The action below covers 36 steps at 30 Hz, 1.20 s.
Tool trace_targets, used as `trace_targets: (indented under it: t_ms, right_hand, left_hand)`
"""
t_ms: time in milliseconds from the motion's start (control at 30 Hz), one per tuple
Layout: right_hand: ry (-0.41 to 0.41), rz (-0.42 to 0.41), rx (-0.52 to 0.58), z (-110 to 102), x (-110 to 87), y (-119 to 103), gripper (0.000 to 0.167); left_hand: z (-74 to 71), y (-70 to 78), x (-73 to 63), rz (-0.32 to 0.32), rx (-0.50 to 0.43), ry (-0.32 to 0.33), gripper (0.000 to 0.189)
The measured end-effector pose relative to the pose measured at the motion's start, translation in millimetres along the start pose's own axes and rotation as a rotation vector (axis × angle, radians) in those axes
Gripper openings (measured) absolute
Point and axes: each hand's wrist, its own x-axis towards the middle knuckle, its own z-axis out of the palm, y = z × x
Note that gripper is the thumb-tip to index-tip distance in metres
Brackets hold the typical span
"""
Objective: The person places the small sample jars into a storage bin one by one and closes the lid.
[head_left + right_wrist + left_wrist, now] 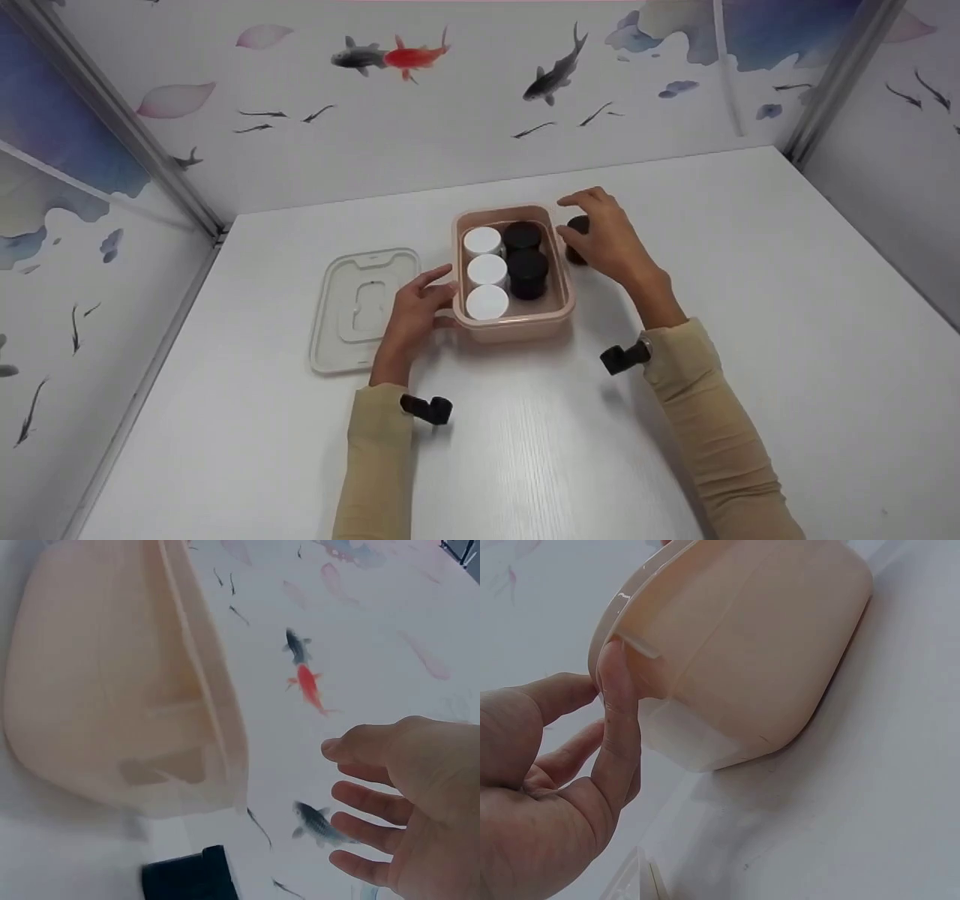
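A pink plastic storage box (517,330) stands on the table and holds three white-lidded jars (487,271) in its left row and two black jars (527,274) in its right row. My left hand (412,311) grips the box's left rim, a fingertip under the lip on the outer wall in the left wrist view. To the right of the box another black jar (577,253) stands on the table, partly behind my right hand (611,240). The right hand's thumb and fingers are spread, and in the right wrist view they are apart from the black jar (191,875).
A pale lid (337,300) lies flat on the white table (525,450), left of the box and partly behind my left hand. Wall panels (465,142) printed with fish border the table at the back and sides.
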Motion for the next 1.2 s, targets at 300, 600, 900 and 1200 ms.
trace_targets:
  t_ms: [300, 600, 900, 1200]
  right_hand:
    - [0.098, 0.036, 0.092, -1.0, 3.7, 33.4, 0.047]
    - [0.140, 0.152, 0.128, 7.4, 5.2, 54.7, 0.058]
    - [0.051, 0.266, 0.159, 19.6, 6.3, 74.0, 0.074]
    - [-0.048, 0.397, 0.283, 29.1, 8.1, 84.5, 0.089]
  left_hand:
    - [-0.9, 0.3, 0.5, -0.014, -0.005, 0.001, 0.043]
    - [0.5, 3.2, -1.0, -0.038, 0.019, 0.004, 0.044]
    - [3.1, 5.9, -4.0, -0.016, 0.023, -0.002, 0.046]
    - [3.6, 5.2, -2.7, -0.015, 0.040, 0.009, 0.046]
